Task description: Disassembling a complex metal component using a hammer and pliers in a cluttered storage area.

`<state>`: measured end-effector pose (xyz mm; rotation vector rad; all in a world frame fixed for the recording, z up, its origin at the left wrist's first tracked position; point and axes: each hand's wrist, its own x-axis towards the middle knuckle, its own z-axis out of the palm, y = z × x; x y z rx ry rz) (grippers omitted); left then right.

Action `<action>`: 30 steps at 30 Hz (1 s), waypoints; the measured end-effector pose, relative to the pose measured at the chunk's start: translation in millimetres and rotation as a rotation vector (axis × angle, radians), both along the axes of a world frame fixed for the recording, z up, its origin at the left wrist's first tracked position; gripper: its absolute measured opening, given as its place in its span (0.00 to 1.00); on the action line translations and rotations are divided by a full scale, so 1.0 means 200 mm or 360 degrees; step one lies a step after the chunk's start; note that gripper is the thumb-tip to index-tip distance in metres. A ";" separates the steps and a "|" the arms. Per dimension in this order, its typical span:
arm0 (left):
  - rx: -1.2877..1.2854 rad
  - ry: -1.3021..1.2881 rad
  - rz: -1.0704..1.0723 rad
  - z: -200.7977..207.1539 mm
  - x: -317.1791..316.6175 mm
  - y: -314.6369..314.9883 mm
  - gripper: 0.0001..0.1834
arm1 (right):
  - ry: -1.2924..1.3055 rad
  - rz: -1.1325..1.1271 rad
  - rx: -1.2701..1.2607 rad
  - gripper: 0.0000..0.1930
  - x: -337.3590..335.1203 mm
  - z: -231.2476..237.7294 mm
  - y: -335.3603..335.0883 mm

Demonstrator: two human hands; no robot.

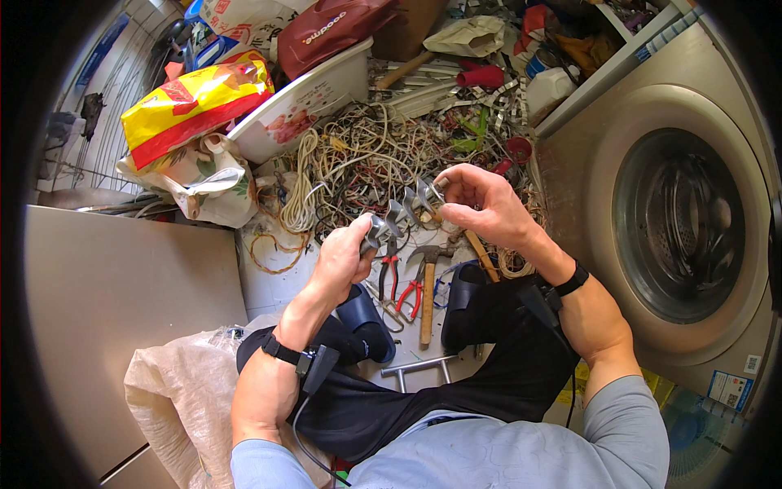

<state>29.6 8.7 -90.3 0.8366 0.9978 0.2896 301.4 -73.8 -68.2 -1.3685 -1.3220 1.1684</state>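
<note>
One spiral-bladed metal piece (397,213), grey in colour, slanted between a person's left hand (338,259) and right hand (489,208), its left end lower in the view and its right end higher. At left, a pale woven sack (167,391) slumped beside the left arm, partly covered by it. The left hand was closed around the piece's lower end, the thumb over the top; the tip of that end and most of the curled fingers were lost from sight. Between the hands, the twisted blades lay bare in front of a heap of tangled wires (350,163), whose strands were too densely crossed to tell apart. Below the piece were red-and-black-handled pliers (394,279), then red-handled pincers (416,295) and a wooden-handled claw hammer (428,306). At the upper end, the right hand's thumb and forefinger were clamped on the piece, masking part of its narrow tip; the other fingers, folded behind, were hard to make out. A dark blue slipper (461,293) showed beneath that arm's side, partly covered by a black trouser leg. Farthest right stood a washing machine (595,183), its outer edge cut off by the lens's dark rim.
</note>
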 end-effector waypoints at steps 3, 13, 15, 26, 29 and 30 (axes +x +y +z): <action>-0.0076 0.0050 0.0036 0.03 0.03 -0.01 0.20 | -0.0164 -0.0077 0.0068 0.17 -0.03 0.01 0.00; -0.0129 0.0087 -0.0070 0.02 0.00 0.00 0.20 | -0.0096 -0.0176 0.0266 0.21 -0.12 -0.01 0.01; -0.0171 0.0142 -0.0101 0.04 0.01 -0.01 0.22 | -0.0049 -0.0180 0.0165 0.19 -0.12 0.00 0.01; 0.0670 0.0013 -0.0083 0.09 0.07 -0.06 0.17 | -0.0216 -0.0346 0.0046 0.17 -0.14 -0.04 0.01; 0.0713 0.0188 -0.0621 0.12 0.05 -0.02 0.17 | -0.0144 -0.0297 0.0203 0.20 -0.14 -0.08 0.02; 0.0625 0.0103 -0.0598 0.11 0.05 -0.03 0.19 | -0.0145 -0.0297 0.0205 0.20 -0.13 -0.09 0.02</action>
